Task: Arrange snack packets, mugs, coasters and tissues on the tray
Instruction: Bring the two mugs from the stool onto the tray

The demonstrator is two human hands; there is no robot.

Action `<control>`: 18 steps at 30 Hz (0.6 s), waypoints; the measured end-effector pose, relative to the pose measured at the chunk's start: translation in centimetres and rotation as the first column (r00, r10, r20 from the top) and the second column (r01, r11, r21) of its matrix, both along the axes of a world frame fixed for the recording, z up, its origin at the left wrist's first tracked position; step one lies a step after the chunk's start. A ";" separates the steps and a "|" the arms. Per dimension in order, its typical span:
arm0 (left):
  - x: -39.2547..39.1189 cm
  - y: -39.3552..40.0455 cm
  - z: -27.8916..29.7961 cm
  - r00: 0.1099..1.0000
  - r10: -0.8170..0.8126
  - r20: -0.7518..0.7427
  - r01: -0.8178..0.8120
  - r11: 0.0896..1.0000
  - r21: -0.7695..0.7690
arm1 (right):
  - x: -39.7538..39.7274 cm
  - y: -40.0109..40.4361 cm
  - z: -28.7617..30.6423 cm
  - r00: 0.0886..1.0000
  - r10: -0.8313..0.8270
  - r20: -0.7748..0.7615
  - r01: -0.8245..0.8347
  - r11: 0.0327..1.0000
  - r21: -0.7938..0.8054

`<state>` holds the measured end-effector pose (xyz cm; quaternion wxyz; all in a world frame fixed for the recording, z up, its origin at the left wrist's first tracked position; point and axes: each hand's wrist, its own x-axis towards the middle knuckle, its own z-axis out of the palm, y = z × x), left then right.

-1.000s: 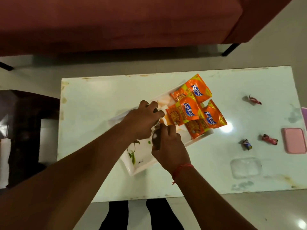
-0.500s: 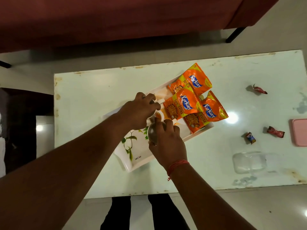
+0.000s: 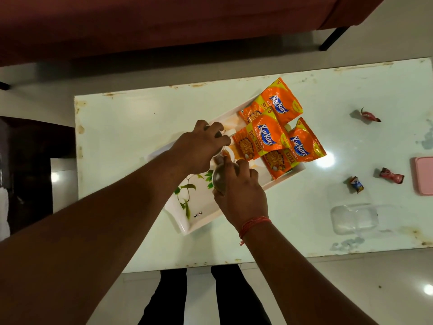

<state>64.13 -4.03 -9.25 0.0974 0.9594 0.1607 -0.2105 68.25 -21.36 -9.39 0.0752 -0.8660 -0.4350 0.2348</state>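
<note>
A white tray (image 3: 194,214) with a green leaf print lies slantwise on the pale table (image 3: 121,127). Three orange snack packets (image 3: 262,139) overlap at its far right end. My right hand (image 3: 243,193) is over the tray's middle, closed around a dark, round glass mug (image 3: 219,180) that is tipped on its side. Just behind it, my left hand (image 3: 201,146) curls over a small whitish mug (image 3: 228,134); most of that mug is hidden under the fingers. I see no coasters or tissues.
Three wrapped candies (image 3: 370,116) (image 3: 391,175) (image 3: 356,184) lie on the table's right part. A clear plastic container (image 3: 353,219) and a pink box (image 3: 424,175) are near the right edge. A maroon sofa (image 3: 164,24) stands behind the table, and a dark side table (image 3: 28,160) to the left.
My right hand has turned the dark mug so more of its round side shows. Both hands stay over the tray's middle. The camera has shifted a little.
</note>
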 end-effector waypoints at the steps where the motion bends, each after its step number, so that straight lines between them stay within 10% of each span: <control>1: 0.0 0.0 0.0 1.000 0.002 0.003 -0.002 1.000 -0.002 | 0.0 0.0 0.0 1.000 0.008 0.000 -0.008 1.000 -0.002; 9: -1.9 0.1 1.0 0.999 -0.021 0.033 0.021 1.000 -0.009 | -1.1 -0.8 1.9 0.997 -0.080 -0.004 0.080 0.996 0.025; 18: -14.3 2.1 1.9 0.935 0.312 0.169 -0.325 0.944 0.053 | -8.6 3.6 5.0 1.000 0.009 0.025 -0.010 0.999 0.041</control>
